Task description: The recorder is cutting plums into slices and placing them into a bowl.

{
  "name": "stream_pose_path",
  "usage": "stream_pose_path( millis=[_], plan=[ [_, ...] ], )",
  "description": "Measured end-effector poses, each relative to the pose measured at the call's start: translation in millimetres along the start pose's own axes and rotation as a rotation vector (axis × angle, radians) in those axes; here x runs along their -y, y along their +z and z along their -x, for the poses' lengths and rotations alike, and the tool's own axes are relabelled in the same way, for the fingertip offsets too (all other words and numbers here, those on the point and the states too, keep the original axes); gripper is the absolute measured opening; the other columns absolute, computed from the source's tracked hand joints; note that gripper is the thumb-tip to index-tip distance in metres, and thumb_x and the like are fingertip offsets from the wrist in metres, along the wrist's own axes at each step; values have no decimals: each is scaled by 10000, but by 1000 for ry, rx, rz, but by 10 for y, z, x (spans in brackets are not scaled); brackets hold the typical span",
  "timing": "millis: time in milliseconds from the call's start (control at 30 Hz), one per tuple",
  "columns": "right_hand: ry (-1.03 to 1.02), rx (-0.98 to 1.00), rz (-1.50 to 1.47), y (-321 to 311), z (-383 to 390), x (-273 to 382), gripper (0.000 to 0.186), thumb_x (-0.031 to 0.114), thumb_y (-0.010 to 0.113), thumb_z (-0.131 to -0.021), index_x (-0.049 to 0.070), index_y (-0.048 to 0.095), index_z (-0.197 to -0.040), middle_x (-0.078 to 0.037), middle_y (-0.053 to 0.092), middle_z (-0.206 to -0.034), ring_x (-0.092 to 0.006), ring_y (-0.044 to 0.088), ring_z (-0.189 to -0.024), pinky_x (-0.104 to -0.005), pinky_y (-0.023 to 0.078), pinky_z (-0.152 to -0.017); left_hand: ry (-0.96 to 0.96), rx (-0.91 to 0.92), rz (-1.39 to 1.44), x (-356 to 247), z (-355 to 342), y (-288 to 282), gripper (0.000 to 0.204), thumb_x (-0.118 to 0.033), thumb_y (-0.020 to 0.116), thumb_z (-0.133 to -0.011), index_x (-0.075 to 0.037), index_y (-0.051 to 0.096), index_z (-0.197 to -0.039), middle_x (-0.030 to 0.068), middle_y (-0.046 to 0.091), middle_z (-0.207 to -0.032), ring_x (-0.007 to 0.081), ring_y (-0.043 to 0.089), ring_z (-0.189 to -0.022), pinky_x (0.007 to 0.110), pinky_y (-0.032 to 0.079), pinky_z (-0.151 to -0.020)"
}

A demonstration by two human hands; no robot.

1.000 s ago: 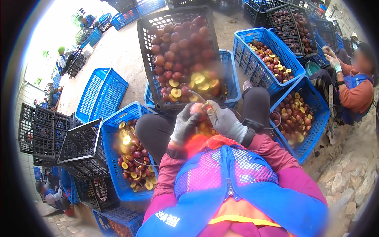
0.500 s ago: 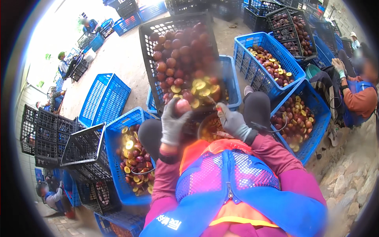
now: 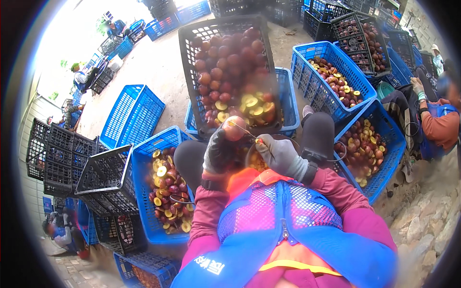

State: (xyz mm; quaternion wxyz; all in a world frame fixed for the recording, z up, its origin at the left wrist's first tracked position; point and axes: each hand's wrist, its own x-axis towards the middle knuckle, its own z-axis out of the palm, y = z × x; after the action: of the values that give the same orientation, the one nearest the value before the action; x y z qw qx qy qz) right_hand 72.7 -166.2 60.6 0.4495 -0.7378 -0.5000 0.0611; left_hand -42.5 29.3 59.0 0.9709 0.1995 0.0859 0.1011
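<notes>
My left hand, in a grey glove, grips a round reddish plum in front of the tilted black crate of whole and halved plums. The fingers of my right hand, also gloved, are closed on the handle of a thin curved knife, whose blade lies at or just beside the fruit; contact is hard to make out. Under my hands, between my knees, a round container with cut fruit is partly hidden. A blurred patch covers part of the black crate's fruit.
Blue crates of halved plums stand left and right of my legs, another behind. An empty blue crate and stacked black crates are at left. A co-worker sits at right; others work farther off.
Half a second ago the plum was apart from the knife at the black crate's edge; now it is higher and rightward, meeting the blade. My left hand has moved with it.
</notes>
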Motion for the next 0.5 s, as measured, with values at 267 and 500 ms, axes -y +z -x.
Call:
stream_pose_path(
  millis=[267, 500],
  plan=[
    [7, 8, 216, 150, 14, -63, 227, 284, 566, -1096, 67, 552, -1030, -217, 624, -666, -448, 657, -631, -550, 477, -548, 26, -49, -514, 81, -58, 227, 365, -176, 732, -976, -34, 613, -1290, 66, 673, -1149, 172, 669, -1007, 338, 549, -908],
    [-49, -35, 289, 358, 65, -142, 231, 285, 583, -1080, 72, 545, -998, -202, 625, -644, -411, 661, -597, -520, 489, -507, 211, -228, -346, 228, -122, 38, 392, -302, 709, -1050, -68, 596, -1344, 96, 680, -1150, 202, 672, -1015, 338, 589, -887]
  ],
)
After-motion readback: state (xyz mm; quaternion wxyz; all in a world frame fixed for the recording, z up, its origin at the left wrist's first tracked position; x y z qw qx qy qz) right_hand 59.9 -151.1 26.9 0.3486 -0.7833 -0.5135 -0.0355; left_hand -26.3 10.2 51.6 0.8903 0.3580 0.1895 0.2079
